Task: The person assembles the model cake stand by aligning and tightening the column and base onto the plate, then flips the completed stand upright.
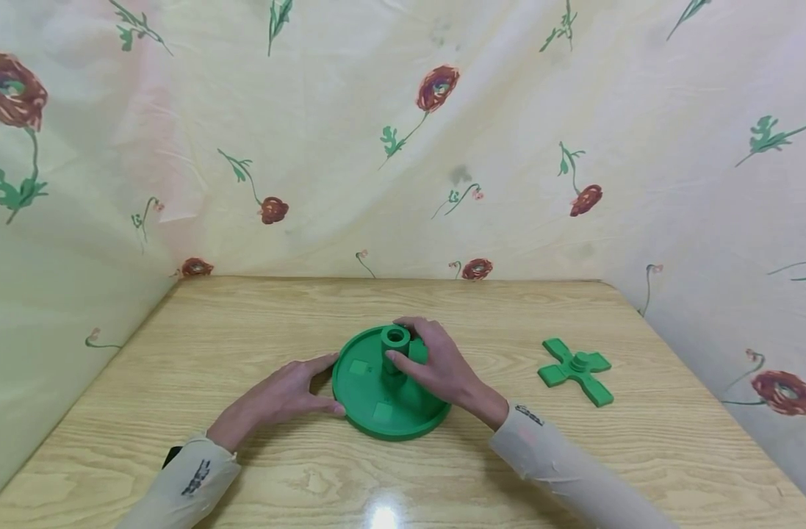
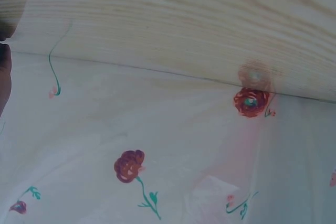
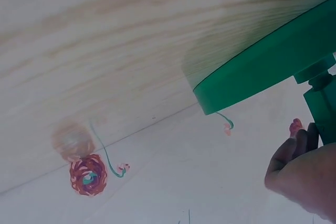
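Note:
A round green disc with a raised rim [image 1: 392, 432] lies on the wooden table in the head view. From its middle rises an upright green tubular piece [image 1: 395, 339] with a round hole in its top. My right hand [image 1: 436, 360] grips this piece from the right, thumb in front and fingers behind. In the right wrist view the right hand [image 3: 302, 174] is curled at the piece, below the tilted-looking disc [image 3: 262, 80]. My left hand [image 1: 283, 397] touches the disc's left rim with thumb and fingers spread apart. Only a sliver of the left hand [image 2: 4, 77] shows in the left wrist view.
A green cross-shaped piece [image 1: 577, 369] with a round stub in its centre lies on the table to the right. The wood-grain table [image 1: 277, 308] is bordered at the back and sides by flower-patterned cloth [image 1: 336, 147].

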Tool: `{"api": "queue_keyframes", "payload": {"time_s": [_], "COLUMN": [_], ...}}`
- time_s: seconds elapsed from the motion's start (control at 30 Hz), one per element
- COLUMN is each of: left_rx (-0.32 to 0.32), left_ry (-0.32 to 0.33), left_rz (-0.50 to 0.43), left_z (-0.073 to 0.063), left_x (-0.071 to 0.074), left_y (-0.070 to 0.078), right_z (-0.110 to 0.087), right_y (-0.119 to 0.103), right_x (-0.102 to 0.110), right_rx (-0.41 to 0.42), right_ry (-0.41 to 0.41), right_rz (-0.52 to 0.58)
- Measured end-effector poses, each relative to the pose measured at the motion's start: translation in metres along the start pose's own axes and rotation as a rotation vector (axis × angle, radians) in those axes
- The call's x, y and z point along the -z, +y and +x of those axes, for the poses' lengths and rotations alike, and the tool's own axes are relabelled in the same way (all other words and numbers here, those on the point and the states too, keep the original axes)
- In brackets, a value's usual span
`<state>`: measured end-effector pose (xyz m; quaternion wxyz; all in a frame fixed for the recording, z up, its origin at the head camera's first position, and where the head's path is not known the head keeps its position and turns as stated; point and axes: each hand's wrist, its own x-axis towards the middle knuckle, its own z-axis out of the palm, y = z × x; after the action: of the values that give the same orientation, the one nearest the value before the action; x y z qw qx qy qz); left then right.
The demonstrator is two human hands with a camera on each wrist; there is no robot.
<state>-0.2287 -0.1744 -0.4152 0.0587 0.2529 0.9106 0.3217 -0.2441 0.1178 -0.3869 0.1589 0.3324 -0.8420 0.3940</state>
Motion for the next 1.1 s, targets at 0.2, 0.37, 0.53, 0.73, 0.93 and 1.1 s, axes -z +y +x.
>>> {"api": "queue_keyframes", "payload": {"time_s": [0.2,0.37,0.53,0.73,0.93,1.1], "left_rx": [-0.005,-0.008,-0.007,-0.008,-0.011,-0.015], "left_ry": [0.002,0.000,0.001,0.002,0.005,0.004], "left_rz": [-0.004,-0.007,-0.008,-0.005,-0.008,-0.007], "left_z": [0.0003,0.0006,0.0006,0.0005,0.0004,-0.0001], "left_x": [0.0000,0.0000,0.0002,-0.0008,-0.0012,0.0001], "left_y": [-0.0001,-0.0001,0.0001,-0.0011,-0.0012,0.0002], "right_z": [0.0007,-0.0001,-0.0001,0.0005,-0.0001,0.0008], "right_y": [0.0007,0.0025,0.0032,0.0032,0.0029,0.0037], "right_x": [-0.0004,0.0015,0.0016,0.0008,0.0031,0.0027], "right_rx": [0.005,0.013,0.046,0.045,0.075,0.093], "right_ry": [0.022,-0.008,-0.004,0.010,0.012,0.031], "right_rz": [-0.034,0.020,0.047,0.048,0.065,0.055]}}
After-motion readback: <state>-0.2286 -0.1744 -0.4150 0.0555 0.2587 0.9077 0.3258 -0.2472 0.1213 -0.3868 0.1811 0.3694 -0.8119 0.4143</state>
